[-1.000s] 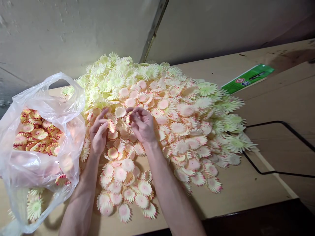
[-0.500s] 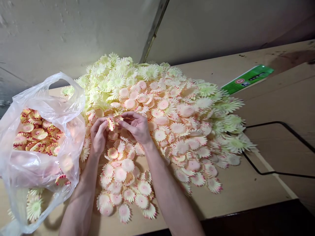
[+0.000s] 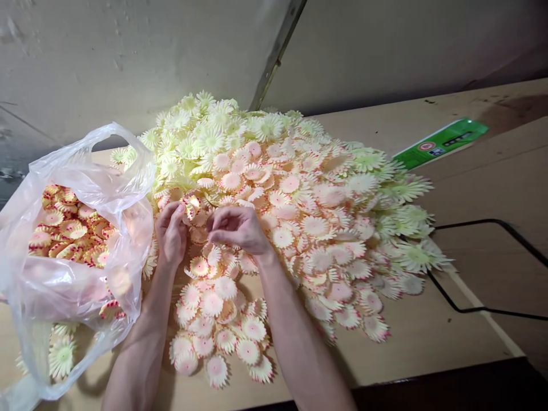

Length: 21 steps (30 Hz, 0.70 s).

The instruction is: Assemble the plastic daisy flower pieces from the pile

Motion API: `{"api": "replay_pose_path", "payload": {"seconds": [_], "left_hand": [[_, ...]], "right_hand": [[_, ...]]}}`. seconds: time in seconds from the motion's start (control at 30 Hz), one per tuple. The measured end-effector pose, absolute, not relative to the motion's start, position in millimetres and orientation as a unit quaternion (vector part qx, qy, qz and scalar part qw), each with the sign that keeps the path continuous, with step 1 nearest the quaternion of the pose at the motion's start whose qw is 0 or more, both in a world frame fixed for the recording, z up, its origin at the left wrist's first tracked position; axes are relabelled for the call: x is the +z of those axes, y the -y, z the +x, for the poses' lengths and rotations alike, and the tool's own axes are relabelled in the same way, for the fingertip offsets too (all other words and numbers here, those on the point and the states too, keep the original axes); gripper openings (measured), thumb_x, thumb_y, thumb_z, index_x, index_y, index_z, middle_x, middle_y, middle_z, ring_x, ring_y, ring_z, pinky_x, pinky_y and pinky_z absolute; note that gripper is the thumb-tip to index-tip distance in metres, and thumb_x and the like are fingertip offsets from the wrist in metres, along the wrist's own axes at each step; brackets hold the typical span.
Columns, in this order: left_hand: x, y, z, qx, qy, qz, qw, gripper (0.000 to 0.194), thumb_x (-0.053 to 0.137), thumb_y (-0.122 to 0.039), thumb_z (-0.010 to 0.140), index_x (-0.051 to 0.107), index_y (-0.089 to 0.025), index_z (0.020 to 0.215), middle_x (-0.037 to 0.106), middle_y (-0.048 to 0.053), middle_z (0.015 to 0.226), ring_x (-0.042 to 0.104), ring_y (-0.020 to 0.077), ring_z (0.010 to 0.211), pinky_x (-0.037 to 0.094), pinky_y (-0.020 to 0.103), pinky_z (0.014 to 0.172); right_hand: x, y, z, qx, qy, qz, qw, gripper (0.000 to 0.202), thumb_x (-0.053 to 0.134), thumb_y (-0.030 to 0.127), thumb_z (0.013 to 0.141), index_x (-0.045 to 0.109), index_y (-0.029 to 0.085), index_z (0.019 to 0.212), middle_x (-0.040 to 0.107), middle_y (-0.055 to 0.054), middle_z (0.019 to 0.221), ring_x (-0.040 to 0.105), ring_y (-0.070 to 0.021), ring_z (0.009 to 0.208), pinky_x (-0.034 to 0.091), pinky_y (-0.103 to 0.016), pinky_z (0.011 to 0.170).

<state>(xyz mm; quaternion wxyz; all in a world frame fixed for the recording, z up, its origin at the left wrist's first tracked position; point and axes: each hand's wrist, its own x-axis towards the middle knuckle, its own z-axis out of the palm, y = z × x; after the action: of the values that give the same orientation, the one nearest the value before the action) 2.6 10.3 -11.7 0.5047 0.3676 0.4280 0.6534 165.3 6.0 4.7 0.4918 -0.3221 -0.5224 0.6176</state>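
Observation:
Between the thumb and fingers of my left hand (image 3: 172, 233) is a small yellow flower piece (image 3: 191, 206) with red tips. My right hand (image 3: 237, 230) is just right of it, its fingers curled together over the pile; whatever they pinch, if anything, is too small to make out. Around both hands spreads a large heap of pale pink flower pieces (image 3: 315, 226) with red-tipped petals. Pale green flower pieces (image 3: 212, 138) lie behind them and on the right. At the left, a translucent plastic bag (image 3: 64, 285) holds more red-edged flower pieces (image 3: 71, 228).
A green packet (image 3: 445, 142) lies at the back right of the wooden table (image 3: 402, 348). A bent black wire frame (image 3: 509, 227) sits at the right. Behind the table stands a grey wall (image 3: 171, 51). Some green flowers (image 3: 62, 358) lie below the bag.
My right hand has drawn slightly away from the flower piece and its fingers have curled in. My left hand still holds the piece. The whole view has shifted slightly.

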Motion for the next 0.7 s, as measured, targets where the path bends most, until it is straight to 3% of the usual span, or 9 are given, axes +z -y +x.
{"api": "replay_pose_path", "payload": {"seconds": [0.13,0.3,0.37,0.43,0.5,0.6,0.7], "left_hand": [[-9,-10,3,0.685,-0.408,0.330,0.506,0.024,0.078,-0.043,0.074,0.066,-0.024,0.084,0.068,-0.001,0.083,0.067,0.0159,0.080,0.053,0.028,0.075],[-9,-8,3,0.677,-0.392,0.322,0.533,0.029,0.078,-0.046,0.075,0.064,-0.025,0.089,0.068,0.000,0.083,0.068,0.0162,0.076,0.056,0.029,0.071],[-9,-8,3,0.675,-0.384,0.312,0.547,0.030,0.077,-0.048,0.077,0.062,-0.026,0.091,0.069,0.000,0.085,0.070,0.0171,0.078,0.057,0.030,0.070],[-7,-8,3,0.667,-0.374,0.297,0.571,0.032,0.076,-0.049,0.078,0.061,-0.026,0.093,0.068,0.000,0.087,0.072,0.0190,0.081,0.060,0.032,0.072],[-4,-7,3,0.651,-0.368,0.286,0.600,0.035,0.077,-0.050,0.077,0.059,-0.025,0.094,0.068,0.001,0.086,0.074,0.0210,0.085,0.062,0.033,0.073],[0,-7,3,0.637,-0.366,0.283,0.617,0.039,0.077,-0.054,0.077,0.058,-0.025,0.094,0.066,0.000,0.086,0.075,0.0220,0.086,0.065,0.034,0.072],[3,-7,4,0.635,-0.373,0.284,0.614,0.038,0.078,-0.053,0.077,0.057,-0.026,0.094,0.066,-0.001,0.085,0.075,0.0219,0.086,0.066,0.035,0.073]], "right_hand": [[7,0,163,0.575,0.658,-0.339,0.349,0.037,0.099,0.040,0.050,0.077,0.017,0.069,0.075,-0.006,0.082,0.069,-0.0183,0.075,0.057,-0.029,0.065],[1,2,158,0.519,0.719,-0.347,0.306,0.028,0.098,0.037,0.052,0.080,0.022,0.067,0.074,-0.003,0.077,0.070,-0.0225,0.082,0.059,-0.032,0.070],[-1,1,158,0.505,0.726,-0.358,0.299,0.024,0.097,0.036,0.055,0.081,0.023,0.067,0.074,-0.004,0.084,0.071,-0.0241,0.089,0.060,-0.034,0.077],[-2,0,160,0.499,0.716,-0.372,0.316,0.021,0.095,0.036,0.060,0.081,0.023,0.069,0.074,-0.007,0.101,0.070,-0.0261,0.105,0.058,-0.038,0.091],[-3,-2,163,0.524,0.671,-0.374,0.367,0.021,0.092,0.037,0.065,0.080,0.021,0.073,0.073,-0.008,0.105,0.070,-0.0258,0.111,0.055,-0.040,0.098],[-3,-6,167,0.596,0.551,-0.350,0.467,0.027,0.090,0.039,0.069,0.075,0.020,0.078,0.073,-0.004,0.089,0.073,-0.0208,0.091,0.059,-0.037,0.086],[-2,-8,169,0.608,0.477,-0.356,0.526,0.030,0.091,0.040,0.069,0.070,0.020,0.079,0.069,0.001,0.076,0.068,-0.0136,0.072,0.058,-0.028,0.072]]}}
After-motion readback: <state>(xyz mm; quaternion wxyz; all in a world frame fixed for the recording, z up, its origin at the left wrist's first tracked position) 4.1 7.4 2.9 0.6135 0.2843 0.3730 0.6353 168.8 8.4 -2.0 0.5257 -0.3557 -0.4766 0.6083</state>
